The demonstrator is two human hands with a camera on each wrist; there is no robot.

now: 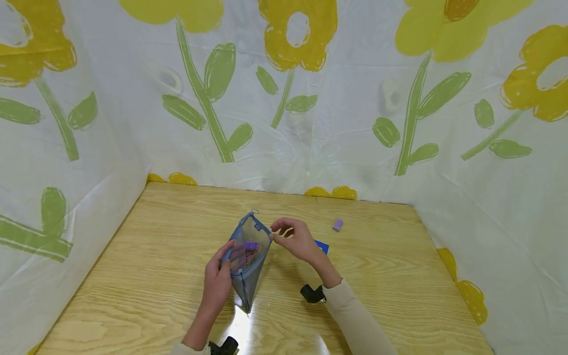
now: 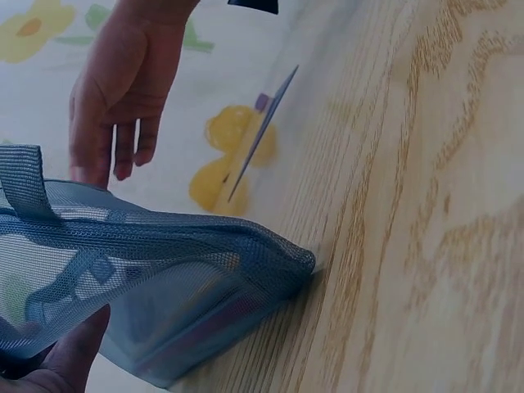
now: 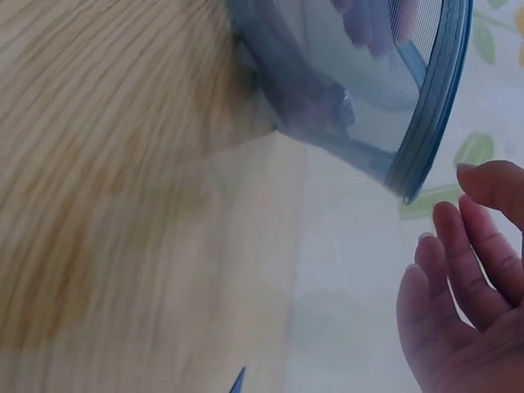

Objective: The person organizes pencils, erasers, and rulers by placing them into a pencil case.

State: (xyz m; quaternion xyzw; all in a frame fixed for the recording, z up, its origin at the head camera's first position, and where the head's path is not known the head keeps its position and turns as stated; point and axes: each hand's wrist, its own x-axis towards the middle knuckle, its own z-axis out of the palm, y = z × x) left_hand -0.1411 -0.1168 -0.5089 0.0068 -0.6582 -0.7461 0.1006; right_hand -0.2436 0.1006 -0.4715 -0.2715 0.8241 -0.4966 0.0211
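Observation:
A blue mesh zipper pouch stands on the table with its top unzipped and spread. My left hand grips its left side, thumb outside near the rim. Inside lie a purple piece and several pinkish things, partly hidden by the mesh. At the pouch's right rim, my right hand hovers with loosely bent fingers. In the right wrist view those fingertips hold nothing and sit just off the zipper corner.
A small purple block lies on the wooden table to the right. Partly behind my right wrist is a flat blue thing. Flower-printed white sheeting walls the table at the back and both sides.

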